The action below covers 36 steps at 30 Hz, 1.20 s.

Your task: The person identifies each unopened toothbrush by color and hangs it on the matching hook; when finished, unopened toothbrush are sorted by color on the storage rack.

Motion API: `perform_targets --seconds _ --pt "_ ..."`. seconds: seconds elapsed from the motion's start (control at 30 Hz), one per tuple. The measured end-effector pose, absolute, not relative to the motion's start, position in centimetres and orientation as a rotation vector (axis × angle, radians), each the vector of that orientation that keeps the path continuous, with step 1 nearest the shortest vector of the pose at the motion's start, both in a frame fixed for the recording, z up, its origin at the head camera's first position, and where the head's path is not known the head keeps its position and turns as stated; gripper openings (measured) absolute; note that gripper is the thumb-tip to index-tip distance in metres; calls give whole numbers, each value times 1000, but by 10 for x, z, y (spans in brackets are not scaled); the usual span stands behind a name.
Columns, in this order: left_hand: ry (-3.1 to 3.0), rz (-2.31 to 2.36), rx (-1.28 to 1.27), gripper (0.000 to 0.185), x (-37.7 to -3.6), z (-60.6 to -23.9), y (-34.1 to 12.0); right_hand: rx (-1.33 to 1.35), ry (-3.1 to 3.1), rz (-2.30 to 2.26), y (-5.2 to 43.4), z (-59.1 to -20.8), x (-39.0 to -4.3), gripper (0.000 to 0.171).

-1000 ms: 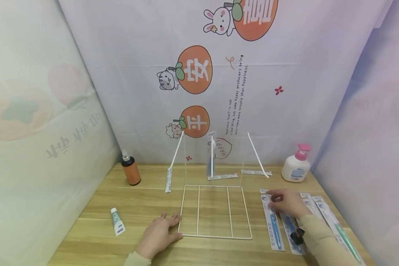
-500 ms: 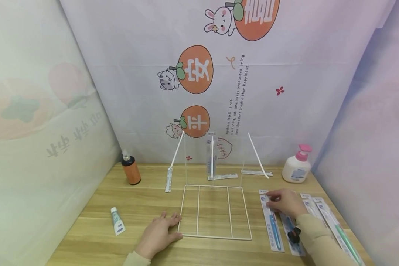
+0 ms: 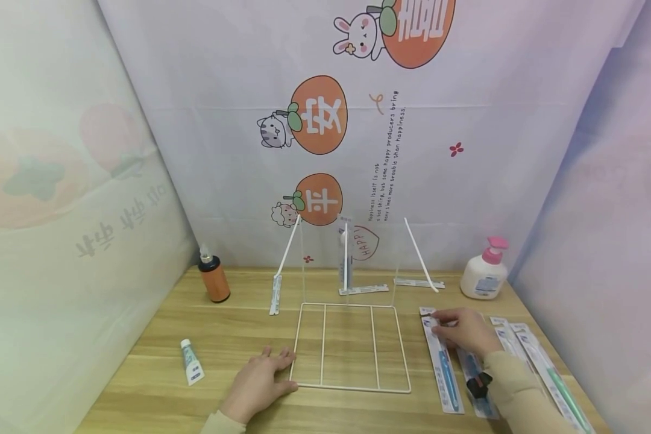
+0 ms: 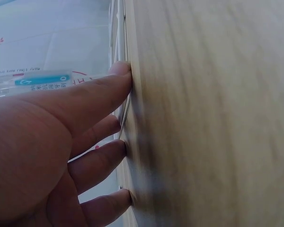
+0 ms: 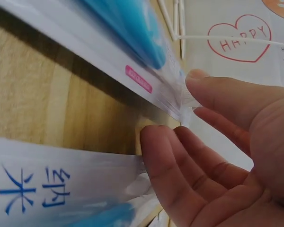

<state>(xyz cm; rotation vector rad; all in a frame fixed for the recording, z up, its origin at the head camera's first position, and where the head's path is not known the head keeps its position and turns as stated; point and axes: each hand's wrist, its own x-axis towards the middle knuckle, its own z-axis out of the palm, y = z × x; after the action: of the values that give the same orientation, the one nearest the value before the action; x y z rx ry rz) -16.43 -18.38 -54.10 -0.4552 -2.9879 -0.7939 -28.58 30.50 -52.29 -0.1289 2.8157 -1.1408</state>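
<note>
While left hand (image 3: 257,381) lies flat | right hand (image 3: 463,330) pinches one of four toothbrush packs (image 3: 442,364)

The backdrop cloth (image 3: 358,120) carries the readable signs. Above the wire rack (image 3: 349,346), a heart (image 5: 239,38) reads "HAPPY". Left of the heart, an orange fruit (image 3: 321,199) bears "平"; above it a larger fruit (image 3: 319,114) bears "安". The slanted English line beside them is too small to read. The toothbrush package (image 5: 33,194) shows "纳米".
</note>
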Motion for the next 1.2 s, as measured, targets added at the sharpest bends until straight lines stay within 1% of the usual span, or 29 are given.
perform_targets --seconds 0.1,0.4,0.57,0.67,0.77,0.9,1.03,1.2 --pt "-2987 -794 -457 63 -164 -542 -184 -183 2845 -1121 304 -519 -283 43" --pt "-2983 -811 -462 63 -166 -543 -184 -226 2929 -1104 300 -511 -279 48" --pt "-2989 -815 -463 64 -167 -543 -185 -273 3058 -1042 288 -494 -272 49" --pt "-2984 -809 -470 64 -167 -543 -185 -317 3114 -1082 277 -482 -266 47" --pt "-2981 -807 -468 64 -167 -543 -185 -451 3200 -1172 263 -473 -260 42" --pt "-2982 -811 -459 64 -167 -543 -185 -716 3321 -1290 243 -464 -253 37" --pt "-2988 -815 -456 64 -167 -542 -185 -935 3372 -1373 225 -451 -245 42" --pt "-2990 -810 -457 64 -167 -543 -185 -1095 3367 -1462 205 -431 -230 48"
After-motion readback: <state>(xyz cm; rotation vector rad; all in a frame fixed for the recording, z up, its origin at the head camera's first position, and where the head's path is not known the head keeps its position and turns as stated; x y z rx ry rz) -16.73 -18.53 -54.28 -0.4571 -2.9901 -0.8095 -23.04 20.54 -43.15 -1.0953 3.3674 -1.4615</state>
